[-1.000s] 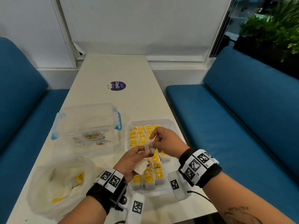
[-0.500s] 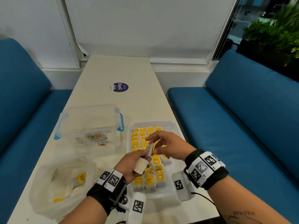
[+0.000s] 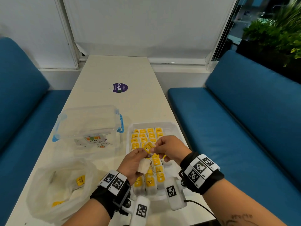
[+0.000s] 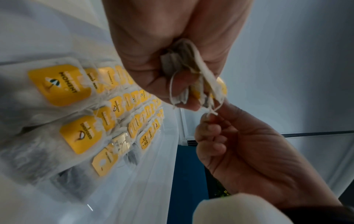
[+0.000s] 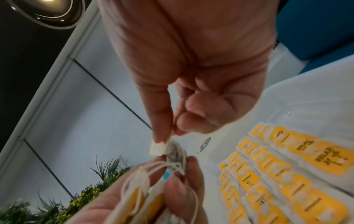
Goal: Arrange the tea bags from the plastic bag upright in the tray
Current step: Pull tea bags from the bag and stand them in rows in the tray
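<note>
Both hands hover over the white tray (image 3: 173, 127), which holds several rows of upright tea bags (image 3: 146, 136) with yellow tags. My left hand (image 3: 138, 154) grips a small bundle of tea bags (image 3: 144, 166), their strings dangling in the left wrist view (image 4: 184, 68). With thumb and forefinger, my right hand (image 3: 155, 149) pinches one tea bag (image 3: 148, 146) of that bundle by its yellow tag; the pinch (image 5: 158, 149) shows close up. The crumpled plastic bag (image 3: 61, 188) lies at the left with more tea bags inside.
A clear lidded container (image 3: 89, 124) with blue clasps stands left of the tray. A round purple sticker (image 3: 120, 87) lies farther up the pale table (image 3: 114, 70). Blue benches (image 3: 236, 128) flank the table on both sides. A plant (image 3: 276, 35) stands at the far right.
The right hand has drawn one tea bag out of the left hand's bundle, so its yellow tag now faces up. Both hands stay over the tray.
</note>
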Available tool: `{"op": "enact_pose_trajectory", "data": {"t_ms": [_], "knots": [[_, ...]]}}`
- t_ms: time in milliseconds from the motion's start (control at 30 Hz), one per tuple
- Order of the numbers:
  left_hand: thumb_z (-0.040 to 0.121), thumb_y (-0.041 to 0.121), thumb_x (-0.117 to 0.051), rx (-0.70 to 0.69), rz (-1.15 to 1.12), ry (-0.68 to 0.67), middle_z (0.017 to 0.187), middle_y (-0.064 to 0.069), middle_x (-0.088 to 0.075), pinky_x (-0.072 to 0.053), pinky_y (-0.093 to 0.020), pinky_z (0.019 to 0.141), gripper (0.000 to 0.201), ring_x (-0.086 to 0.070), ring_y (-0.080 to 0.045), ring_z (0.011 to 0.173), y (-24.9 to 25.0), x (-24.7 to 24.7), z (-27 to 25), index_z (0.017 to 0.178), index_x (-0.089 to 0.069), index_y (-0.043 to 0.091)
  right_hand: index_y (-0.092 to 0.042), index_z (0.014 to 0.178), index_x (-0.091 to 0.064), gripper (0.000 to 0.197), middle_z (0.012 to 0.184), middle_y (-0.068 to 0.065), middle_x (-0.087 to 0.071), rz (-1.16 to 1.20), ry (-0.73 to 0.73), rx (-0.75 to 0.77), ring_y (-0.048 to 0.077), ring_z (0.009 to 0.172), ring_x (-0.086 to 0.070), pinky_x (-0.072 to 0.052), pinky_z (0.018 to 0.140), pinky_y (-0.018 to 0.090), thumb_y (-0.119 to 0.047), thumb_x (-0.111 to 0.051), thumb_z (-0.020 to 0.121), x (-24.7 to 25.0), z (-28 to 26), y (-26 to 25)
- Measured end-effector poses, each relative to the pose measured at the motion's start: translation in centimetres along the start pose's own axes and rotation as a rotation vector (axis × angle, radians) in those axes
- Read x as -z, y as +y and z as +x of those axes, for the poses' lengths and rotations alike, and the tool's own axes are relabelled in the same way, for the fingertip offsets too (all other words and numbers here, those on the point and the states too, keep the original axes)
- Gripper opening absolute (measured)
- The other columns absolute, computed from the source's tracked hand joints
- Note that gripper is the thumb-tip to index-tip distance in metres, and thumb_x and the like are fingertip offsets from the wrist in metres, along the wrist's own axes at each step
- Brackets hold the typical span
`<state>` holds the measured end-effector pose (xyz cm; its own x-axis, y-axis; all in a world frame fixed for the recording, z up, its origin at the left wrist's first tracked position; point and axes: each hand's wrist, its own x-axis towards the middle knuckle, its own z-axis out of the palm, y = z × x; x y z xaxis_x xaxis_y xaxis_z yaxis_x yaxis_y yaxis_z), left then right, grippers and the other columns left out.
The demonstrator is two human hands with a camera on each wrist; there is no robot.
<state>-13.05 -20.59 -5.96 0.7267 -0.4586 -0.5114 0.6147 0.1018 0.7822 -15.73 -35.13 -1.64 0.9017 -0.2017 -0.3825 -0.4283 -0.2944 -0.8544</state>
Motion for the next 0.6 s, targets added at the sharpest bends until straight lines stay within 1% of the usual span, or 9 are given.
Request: {"op": "enact_pose_trajectory", "data": {"t_ms": [133, 200, 267, 300, 367, 433, 467, 533, 600], "knots": [[0.088, 0.012, -0.058, 0.022, 0.006, -0.001, 0.079, -0.003, -0.067, -0.040, -0.015, 0.041, 0.002, -0.061, -0.016, 0.054, -0.1, 0.1, -0.1, 0.088, -0.060, 0.013, -0.016, 0.070, -0.054, 0.020, 0.063, 0.000, -0.053, 0.004, 0.105, 0.114, 0.011, 0.056, -0.049, -0.037, 0.042, 0.020, -0.012, -0.068, 0.083, 0.1, 0.1, -0.5], [0.086, 0.008, -0.060, 0.049, 0.007, 0.013, 0.082, -0.005, -0.066, -0.040, -0.015, 0.040, 0.009, -0.061, -0.015, 0.053, -0.1, 0.4, 0.0, 0.092, -0.061, 0.013, -0.019, 0.068, -0.053, 0.021, 0.068, -0.003, -0.054, -0.102, 0.218, 0.215, 0.010, 0.061, -0.048, -0.039, 0.051, 0.020, -0.015, -0.066, 0.084, 0.5, 0.4, -0.6], [0.084, 0.007, -0.060, 0.072, -0.003, 0.042, 0.084, -0.005, -0.066, -0.039, -0.016, 0.041, 0.014, -0.061, -0.017, 0.059, -0.1, 0.8, 0.2, 0.096, -0.062, 0.015, -0.021, 0.067, -0.056, 0.020, 0.070, -0.010, -0.055, -0.266, 0.302, 0.271, 0.005, 0.062, -0.047, -0.039, 0.060, 0.020, -0.017, -0.067, 0.084, 1.2, 0.3, -0.7], [0.085, 0.008, -0.059, 0.077, -0.015, 0.053, 0.084, -0.004, -0.066, -0.038, -0.015, 0.040, 0.014, -0.060, -0.017, 0.061, -0.1, 1.0, 0.2, 0.097, -0.062, 0.016, -0.020, 0.068, -0.059, 0.018, 0.068, -0.013, -0.055, -0.304, 0.303, 0.271, 0.002, 0.061, -0.046, -0.039, 0.060, 0.019, -0.018, -0.067, 0.084, 1.7, 0.2, -0.7], [0.087, 0.011, -0.057, 0.076, -0.034, 0.061, 0.083, -0.003, -0.066, -0.037, -0.013, 0.039, 0.013, -0.059, -0.017, 0.063, -0.1, 1.3, 0.2, 0.097, -0.061, 0.016, -0.018, 0.068, -0.063, 0.016, 0.060, -0.015, -0.057, -0.231, 0.229, 0.254, 0.001, 0.057, -0.047, -0.038, 0.055, 0.012, -0.016, -0.069, 0.083, 2.7, -0.1, -0.8], [0.087, 0.011, -0.057, 0.073, -0.046, 0.062, 0.082, -0.003, -0.066, -0.038, -0.014, 0.039, 0.012, -0.060, -0.016, 0.060, -0.2, 1.4, 0.2, 0.098, -0.060, 0.016, -0.017, 0.067, -0.063, 0.017, 0.059, -0.013, -0.057, -0.237, 0.213, 0.240, 0.001, 0.057, -0.048, -0.039, 0.055, 0.014, -0.014, -0.069, 0.083, 3.4, -0.2, -0.9], [0.087, 0.010, -0.057, 0.074, -0.053, 0.060, 0.081, -0.003, -0.066, -0.039, -0.015, 0.039, 0.013, -0.061, -0.015, 0.057, -0.2, 1.4, 0.2, 0.098, -0.060, 0.015, -0.016, 0.067, -0.063, 0.017, 0.059, -0.012, -0.055, -0.272, 0.232, 0.234, 0.000, 0.055, -0.048, -0.038, 0.054, 0.013, -0.013, -0.068, 0.083, 3.6, -0.2, -0.9], [0.087, 0.010, -0.057, 0.075, -0.055, 0.052, 0.079, -0.003, -0.067, -0.039, -0.015, 0.041, 0.013, -0.061, -0.013, 0.054, -0.3, 1.4, 0.2, 0.098, -0.061, 0.015, -0.016, 0.064, -0.059, 0.023, 0.059, -0.012, -0.053, -0.264, 0.249, 0.225, -0.003, 0.049, -0.049, -0.034, 0.048, 0.008, -0.009, -0.066, 0.084, 3.8, 0.0, -0.8], [0.086, 0.010, -0.058, 0.077, -0.050, 0.046, 0.080, -0.002, -0.067, -0.038, -0.015, 0.043, 0.013, -0.061, -0.014, 0.057, -0.3, 1.3, 0.2, 0.098, -0.061, 0.015, -0.017, 0.062, -0.052, 0.028, 0.062, -0.013, -0.053, -0.279, 0.254, 0.204, -0.003, 0.053, -0.049, -0.036, 0.052, 0.009, -0.005, -0.062, 0.086, 3.8, 0.4, -0.5]]}}
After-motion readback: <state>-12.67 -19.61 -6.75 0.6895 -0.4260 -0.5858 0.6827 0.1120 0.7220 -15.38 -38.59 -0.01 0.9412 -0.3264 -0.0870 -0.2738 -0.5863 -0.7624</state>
